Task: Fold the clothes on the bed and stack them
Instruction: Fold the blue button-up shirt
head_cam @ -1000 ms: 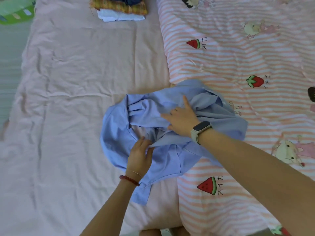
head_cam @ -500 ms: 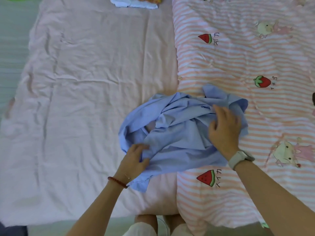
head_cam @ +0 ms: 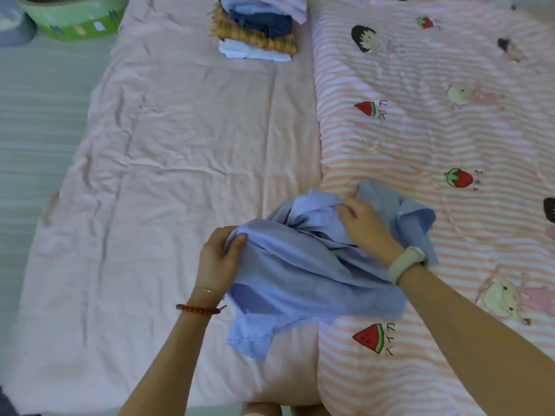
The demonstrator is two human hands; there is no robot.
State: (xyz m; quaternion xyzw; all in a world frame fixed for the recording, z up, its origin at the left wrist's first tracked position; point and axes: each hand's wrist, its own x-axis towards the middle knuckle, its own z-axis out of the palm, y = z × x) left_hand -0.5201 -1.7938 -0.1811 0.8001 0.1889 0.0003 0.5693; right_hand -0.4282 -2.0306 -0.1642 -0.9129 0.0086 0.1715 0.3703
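One blue shirt (head_cam: 303, 265) lay crumpled on the bed (head_cam: 180, 145). Left hand (head_cam: 217, 259) pinched its edge, right hand (head_cam: 365, 226) curled into the fabric. One folded stack (head_cam: 255, 34) sat further back.

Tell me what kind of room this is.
Most likely a bedroom: a bed under a pink sheet, a striped cartoon-print quilt spread beside it, and a stack of folded clothes at the far end.

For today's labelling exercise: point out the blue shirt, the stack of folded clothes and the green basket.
blue shirt (head_cam: 303, 274): head view, on its broad middle panel.
stack of folded clothes (head_cam: 255, 40): head view, on the orange woven layer.
green basket (head_cam: 78, 21): head view, on its side wall.
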